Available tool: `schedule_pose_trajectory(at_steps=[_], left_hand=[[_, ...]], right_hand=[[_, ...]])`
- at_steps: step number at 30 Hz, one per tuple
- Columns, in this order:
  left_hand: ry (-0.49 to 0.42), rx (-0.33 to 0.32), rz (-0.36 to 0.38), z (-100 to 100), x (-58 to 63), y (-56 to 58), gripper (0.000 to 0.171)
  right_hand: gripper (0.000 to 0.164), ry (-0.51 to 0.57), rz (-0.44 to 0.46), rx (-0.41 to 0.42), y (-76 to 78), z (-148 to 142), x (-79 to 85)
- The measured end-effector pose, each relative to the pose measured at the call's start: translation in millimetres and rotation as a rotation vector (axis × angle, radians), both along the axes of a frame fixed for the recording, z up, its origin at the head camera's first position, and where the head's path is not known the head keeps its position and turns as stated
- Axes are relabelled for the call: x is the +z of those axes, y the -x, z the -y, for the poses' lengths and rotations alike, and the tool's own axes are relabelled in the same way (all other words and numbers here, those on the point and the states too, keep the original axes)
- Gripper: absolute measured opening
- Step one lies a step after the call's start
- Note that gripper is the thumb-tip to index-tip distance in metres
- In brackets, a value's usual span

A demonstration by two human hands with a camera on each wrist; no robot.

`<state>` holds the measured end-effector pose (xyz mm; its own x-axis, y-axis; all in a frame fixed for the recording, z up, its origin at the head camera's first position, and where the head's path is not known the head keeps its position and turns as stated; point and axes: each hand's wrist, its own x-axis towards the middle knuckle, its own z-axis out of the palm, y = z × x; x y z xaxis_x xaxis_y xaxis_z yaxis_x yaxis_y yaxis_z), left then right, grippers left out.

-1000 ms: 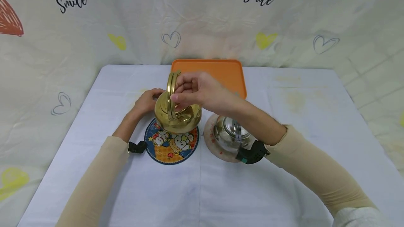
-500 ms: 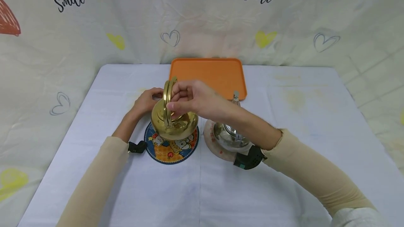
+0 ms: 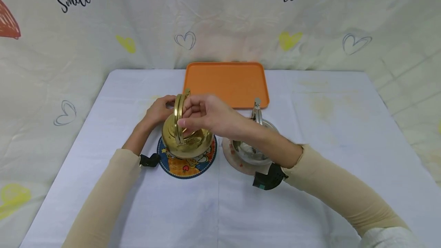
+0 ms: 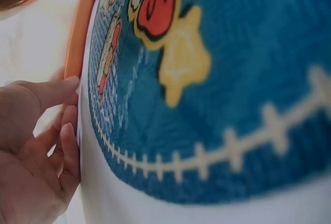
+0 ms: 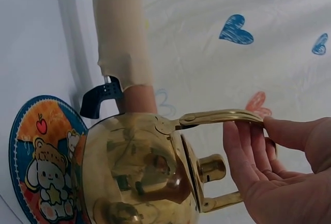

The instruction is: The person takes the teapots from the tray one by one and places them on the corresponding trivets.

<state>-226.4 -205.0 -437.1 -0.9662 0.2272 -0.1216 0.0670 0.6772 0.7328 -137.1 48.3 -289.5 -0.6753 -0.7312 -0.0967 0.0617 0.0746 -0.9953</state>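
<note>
My right hand point(image 3: 210, 116) grips the arched handle of a shiny gold kettle point(image 3: 187, 149). The kettle is over a round mat point(image 3: 186, 172) with cartoon animals on it and hides the mat's far part. In the right wrist view, fingers curl under the handle with the thumb over it, and the kettle's base point(image 5: 85, 177) is close to the mat. My left hand point(image 3: 160, 110) rests on the table at the far left of that mat, partly behind the kettle. The left wrist view shows the left hand point(image 4: 39, 146) with relaxed fingers beside the mat's edge, holding nothing.
A silver kettle point(image 3: 249, 152) stands on a pale pink round mat point(image 3: 237, 165) to the right, partly covered by my right forearm. An orange tray point(image 3: 227, 83) lies at the table's back edge. A white cloth covers the table point(image 3: 193, 209), and a printed curtain hangs behind.
My right hand has brought the gold kettle down and toward me, slightly left, over the cartoon mat. More of the silver kettle's handle and the tray shows. The left hand has stayed in place.
</note>
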Motion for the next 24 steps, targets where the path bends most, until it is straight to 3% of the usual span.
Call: schedule_pose_trajectory(at_steps=[24], left_hand=[[0.003, -0.005, 0.016, -0.5, -3.0, 1.5, 0.043]], right_hand=[[0.017, -0.003, 0.012, 0.033, -9.0, 10.1, -22.5]])
